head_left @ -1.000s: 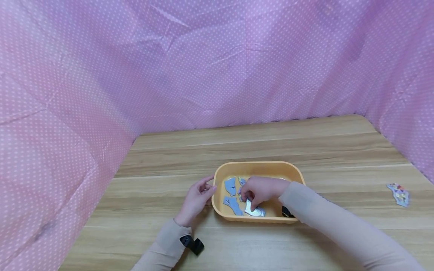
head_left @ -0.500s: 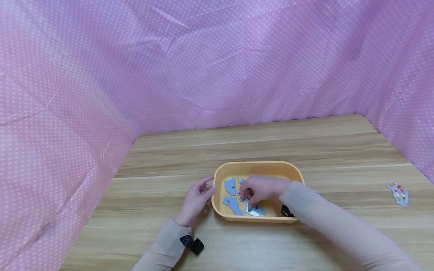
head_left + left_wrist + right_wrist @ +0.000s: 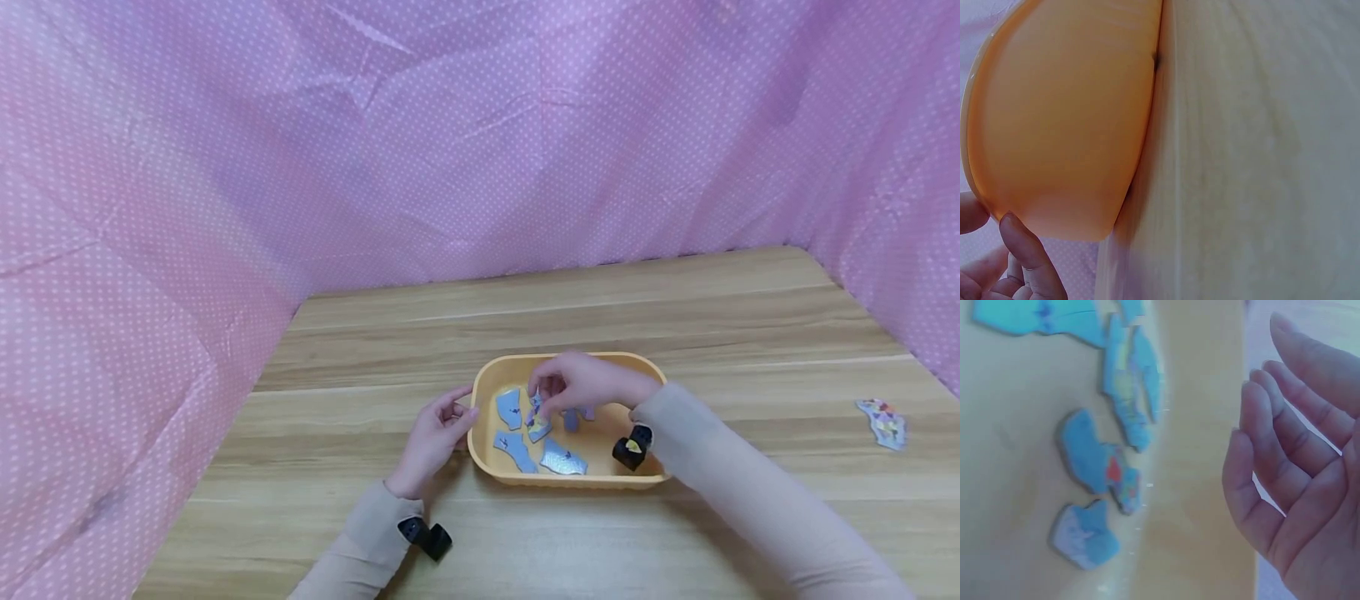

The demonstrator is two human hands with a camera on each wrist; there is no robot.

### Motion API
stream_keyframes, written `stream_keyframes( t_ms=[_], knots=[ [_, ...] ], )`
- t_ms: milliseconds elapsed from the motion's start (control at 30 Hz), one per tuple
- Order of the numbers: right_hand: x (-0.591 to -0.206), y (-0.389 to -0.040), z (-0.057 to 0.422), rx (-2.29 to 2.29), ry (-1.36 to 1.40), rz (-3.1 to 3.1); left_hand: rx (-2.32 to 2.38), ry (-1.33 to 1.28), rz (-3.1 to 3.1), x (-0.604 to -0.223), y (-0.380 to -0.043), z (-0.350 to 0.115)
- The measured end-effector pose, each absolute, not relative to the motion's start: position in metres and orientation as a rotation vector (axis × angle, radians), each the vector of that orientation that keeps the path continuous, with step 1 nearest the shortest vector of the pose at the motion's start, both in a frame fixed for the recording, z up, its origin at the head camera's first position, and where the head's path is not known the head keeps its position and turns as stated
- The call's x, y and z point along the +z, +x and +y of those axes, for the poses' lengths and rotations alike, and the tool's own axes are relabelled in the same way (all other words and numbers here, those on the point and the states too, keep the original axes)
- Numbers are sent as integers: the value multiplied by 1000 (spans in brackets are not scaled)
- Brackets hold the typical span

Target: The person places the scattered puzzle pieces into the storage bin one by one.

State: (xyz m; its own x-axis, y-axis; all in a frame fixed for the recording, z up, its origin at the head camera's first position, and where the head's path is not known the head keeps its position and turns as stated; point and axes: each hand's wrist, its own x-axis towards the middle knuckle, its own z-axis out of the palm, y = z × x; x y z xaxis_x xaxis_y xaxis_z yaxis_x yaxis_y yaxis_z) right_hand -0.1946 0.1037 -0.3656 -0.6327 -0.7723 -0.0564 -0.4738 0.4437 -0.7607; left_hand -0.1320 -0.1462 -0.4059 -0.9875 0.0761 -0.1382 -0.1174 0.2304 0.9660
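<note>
In the head view a yellow plastic bin (image 3: 645,364) sits on the table, with several blue jigsaw puzzle pieces lying on its floor. My left hand (image 3: 431,442) rests fingertips and thumb against the bin's left end; the left wrist view has the thumb (image 3: 1025,250) beside the outer wall. Inside the bin, my right hand (image 3: 573,379) hovers above a multicoloured piece (image 3: 538,427). Its fingers bend loosely, and the right wrist view shows nothing held. Nearby lie a blue piece (image 3: 508,408), a curved piece (image 3: 515,452) and a shiny piece (image 3: 562,458). The hand partly covers other pieces.
One more colourful puzzle piece (image 3: 885,423) lies far right on the wooden table (image 3: 375,350). Pink dotted cloth (image 3: 450,150) hangs behind and at both sides. Black cameras are strapped to the left wrist (image 3: 426,540) and right wrist (image 3: 632,448).
The right hand has lifted off the shiny piece and moved away toward the bin's far side, uncovering pieces beneath it. The left hand stays at the bin's end.
</note>
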Motion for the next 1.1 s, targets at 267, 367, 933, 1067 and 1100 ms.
stream_keyframes(
  t_ms=[267, 367, 933, 1067, 1100],
  knots=[
    [-347, -200, 111, -1093, -1056, 2312, 1859, -17, 2351, -405, -133, -146],
    [-336, -201, 117, -1087, -1091, 2366, 1879, -8, 2356, -404, -133, -145],
    [-310, -197, 175, -1012, -980, 2582, 1875, -31, 2347, -408, -133, -147],
    [-311, -194, 191, -990, -947, 2615, 1877, -24, 2348, -408, -133, -147],
    [-313, -193, 196, -992, -958, 2620, 1869, -27, 2350, -408, -133, -147]
  ],
)
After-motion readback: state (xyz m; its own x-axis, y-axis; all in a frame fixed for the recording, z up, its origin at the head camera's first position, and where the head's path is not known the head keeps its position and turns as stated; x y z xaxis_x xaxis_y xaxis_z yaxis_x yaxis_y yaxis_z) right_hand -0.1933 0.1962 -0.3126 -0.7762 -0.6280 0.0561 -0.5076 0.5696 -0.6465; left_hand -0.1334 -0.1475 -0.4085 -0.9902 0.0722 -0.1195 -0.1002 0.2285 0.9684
